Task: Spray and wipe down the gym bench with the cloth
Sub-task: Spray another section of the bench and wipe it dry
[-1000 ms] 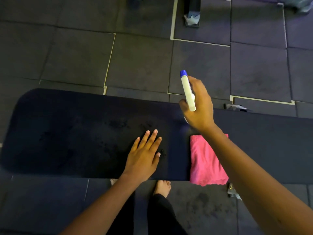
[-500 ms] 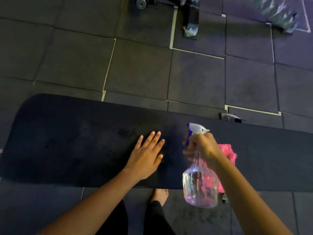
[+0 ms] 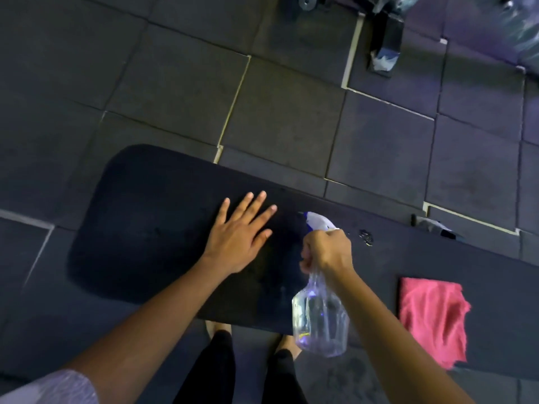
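Note:
A long black padded gym bench [image 3: 151, 217] runs from the left middle to the right edge. My left hand [image 3: 239, 231] lies flat on the pad, fingers spread, holding nothing. My right hand [image 3: 328, 249] grips the neck of a clear spray bottle [image 3: 320, 319] with a white and blue trigger head, nozzle aimed left over the pad toward my left hand. A folded pink cloth [image 3: 431, 319] lies on the bench at the lower right, apart from both hands. A small patch of droplets [image 3: 366, 237] glistens on the pad just right of the bottle's head.
Dark rubber floor tiles with pale seams surround the bench. A black machine foot wrapped in tape [image 3: 385, 51] stands at the top right. A metal bench bracket [image 3: 434, 227] sticks out behind the pad. My two bare feet [image 3: 217, 330] are just below the bench's near edge.
The bottle swung from upside down to upright, its head now over the pad. The view shifted, so the bench's left end and the cloth sit further right. My left hand stayed flat.

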A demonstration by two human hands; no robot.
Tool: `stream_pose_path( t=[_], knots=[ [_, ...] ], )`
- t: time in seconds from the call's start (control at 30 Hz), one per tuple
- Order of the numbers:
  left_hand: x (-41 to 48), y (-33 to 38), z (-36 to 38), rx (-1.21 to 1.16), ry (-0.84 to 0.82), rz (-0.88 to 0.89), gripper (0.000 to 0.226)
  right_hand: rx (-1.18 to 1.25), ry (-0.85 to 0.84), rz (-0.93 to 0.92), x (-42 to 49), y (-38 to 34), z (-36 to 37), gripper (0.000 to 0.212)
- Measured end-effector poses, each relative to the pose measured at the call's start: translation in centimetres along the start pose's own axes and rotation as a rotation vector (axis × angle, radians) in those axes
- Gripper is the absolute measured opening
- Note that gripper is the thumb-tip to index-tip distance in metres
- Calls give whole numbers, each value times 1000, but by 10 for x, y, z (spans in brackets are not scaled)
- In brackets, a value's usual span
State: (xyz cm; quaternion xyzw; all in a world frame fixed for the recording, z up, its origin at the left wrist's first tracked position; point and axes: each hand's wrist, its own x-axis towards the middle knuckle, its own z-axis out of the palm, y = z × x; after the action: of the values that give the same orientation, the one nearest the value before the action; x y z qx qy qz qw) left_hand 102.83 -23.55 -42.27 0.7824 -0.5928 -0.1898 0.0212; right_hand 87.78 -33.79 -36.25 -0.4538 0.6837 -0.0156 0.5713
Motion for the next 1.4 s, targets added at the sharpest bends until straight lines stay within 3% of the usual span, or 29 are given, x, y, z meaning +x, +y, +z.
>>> stream_pose_path(
  t=[0.13, 0.23, 0.33, 0.4, 0.47, 0.7, 0.87, 1.07, 1.17, 1.2, 1.3, 1.33, 1.4],
  knots=[
    [-18, -71, -13, 28, 35, -98, 54, -186, -115, -49, -14, -34, 61, 18],
    [-36, -117, -17, 50, 34, -183, 55, -212, -156, -102, -22, -60, 105, 35],
    [-54, -157, -20, 18, 50, -314, 56, -379, -245, -141, -34, -77, 146, 31],
    [-68, -174, -20, 8, 72, -378, 56, -493, -280, -172, -40, -81, 169, 41],
    [-83, -182, -19, -19, 99, -419, 56, -670, -338, -234, -46, -76, 188, 50],
    [-142, -147, 3, -121, 116, -491, 65, -987, -409, -315, -83, -10, 175, 41],
    [-159, -94, 22, -117, 95, -370, 64, -926, -260, -280, -82, 25, 122, 36],
    [-129, -43, 20, -119, 32, -154, 59, -786, -78, -259, -70, 29, 60, 54],
    [-103, -14, 17, -182, 7, -33, 57, -706, -7, -217, -65, 34, 32, 32],
    [-95, -5, 16, -204, -1, -20, 57, -738, -7, -223, -65, 40, 24, 30],
    [-78, 25, 18, -230, -13, 7, 57, -804, -83, -258, -70, 61, -1, 65],
    [-75, 35, 21, -234, -12, 43, 56, -787, -106, -241, -71, 72, -9, 65],
    [-73, 51, 26, -248, -9, 95, 55, -794, -147, -175, -74, 93, -21, 43]
  ],
)
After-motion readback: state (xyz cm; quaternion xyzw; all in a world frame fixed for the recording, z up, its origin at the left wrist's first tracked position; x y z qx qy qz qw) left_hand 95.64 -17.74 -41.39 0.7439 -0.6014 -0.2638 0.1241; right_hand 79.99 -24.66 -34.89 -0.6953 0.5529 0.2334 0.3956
